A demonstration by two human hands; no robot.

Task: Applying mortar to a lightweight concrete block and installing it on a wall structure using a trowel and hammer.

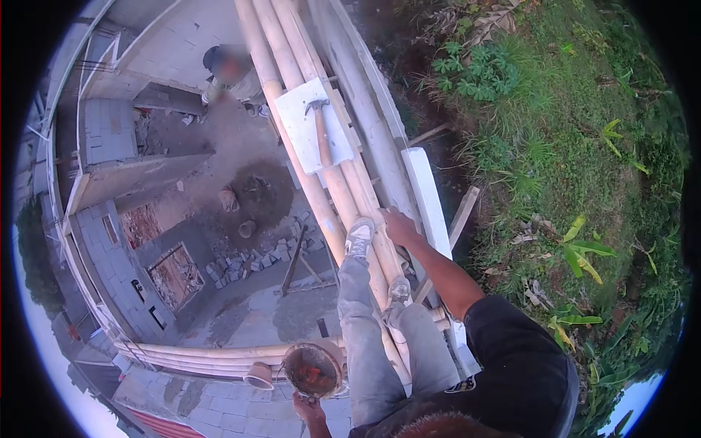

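My left hand (309, 409) is closed on the near rim of a mortar-stained bucket (290, 365), which has something reddish inside. My right arm reaches forward, and the right hand (399, 225) rests on the bamboo poles (343, 191) beside my shoe, its fingers laid out with nothing seen in them. Farther along the poles lies a pale rectangular block (296, 117). On top of it is a claw hammer (321, 131) with a wooden handle, out of reach of both hands. My legs (358, 306) stretch along the poles, with the shoes on them.
A concrete wall top (380, 124) runs along the right of the poles, with a white block (429, 197) on it. Far below left is a floor with rubble (255, 263) and another person (234, 80). A smaller bucket (259, 375) stands by the left bucket. Grassy slope (555, 182) falls away right.
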